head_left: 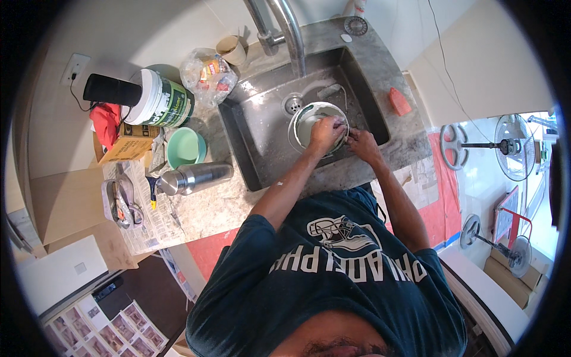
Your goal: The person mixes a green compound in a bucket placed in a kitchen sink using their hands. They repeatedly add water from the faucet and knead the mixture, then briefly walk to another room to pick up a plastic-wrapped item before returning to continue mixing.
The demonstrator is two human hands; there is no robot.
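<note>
A white bucket (306,124) stands in the grey sink (256,128), under the steel faucet (292,41). My left hand (327,133) reaches over the near side into its mouth, with the fingers curled; whatever they hold is hidden. At the bucket's right rim, my right hand (362,144) has its fingers closed on the edge, close to the left fingertips. Behind the bucket lies what looks like a small paint roller (329,91) with a bent wire frame. The sink drain (292,104) shows to the left of the bucket.
Left of the sink are a steel bottle (199,177), a green bowl (184,147), a large white-and-green pail (166,98), a plastic bag (208,77) and a beige cup (231,50). A red block (399,102) sits on the right counter. Fans (513,147) stand farther right.
</note>
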